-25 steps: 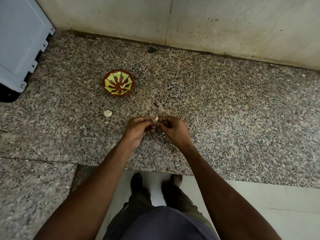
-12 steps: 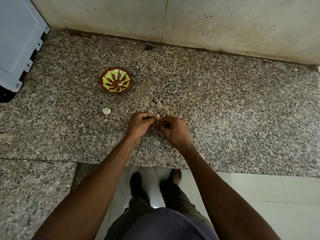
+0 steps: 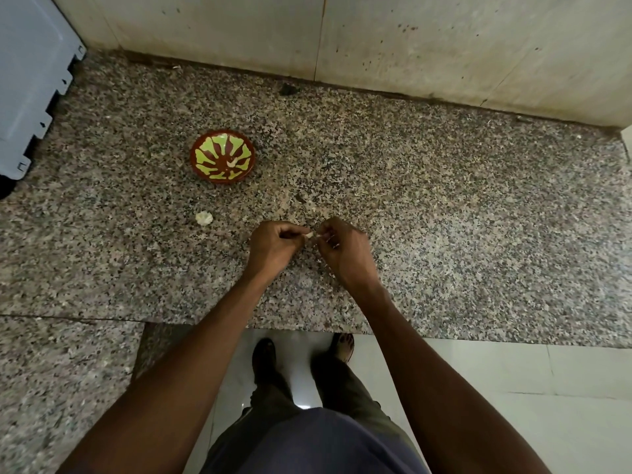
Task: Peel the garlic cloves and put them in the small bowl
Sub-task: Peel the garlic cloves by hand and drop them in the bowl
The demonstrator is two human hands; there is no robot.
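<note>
A small pale garlic clove (image 3: pixel 308 235) sits pinched between the two hands, just above the speckled grey granite desk (image 3: pixel 444 217). The left hand (image 3: pixel 273 249) grips it with curled fingers (image 3: pixel 290 230) from one side; the right hand (image 3: pixel 345 249) meets it from the other, its curled fingers (image 3: pixel 325 230) pinching the clove's tip or a thin strip of pale skin there, too small to tell which. Both sets of fingers are closed tight around the clove, knuckles up, the two hands nearly touching.

To the left of the clove, well apart from the left hand, a lumpy whitish piece of garlic (image 3: pixel 204 218) lies on the desk. Beyond that, farther from the person, stands the small round brown bowl with a yellow-green leaf pattern (image 3: pixel 223 155), upright, with a pale peeled clove or two (image 3: pixel 232 163) inside it near the middle.

Behind the clove the desk runs to a stained cream wall (image 3: pixel 410 46), with a dark speck (image 3: pixel 289 90) near its foot. Far left of the clove a pale blue plastic crate (image 3: pixel 30 80) rests on the desk. Nearer than the clove, past the desk's front edge, lie glossy white floor tiles (image 3: pixel 513 388), where the person's feet in dark sandals (image 3: pixel 263 354) and dark trousers show.
</note>
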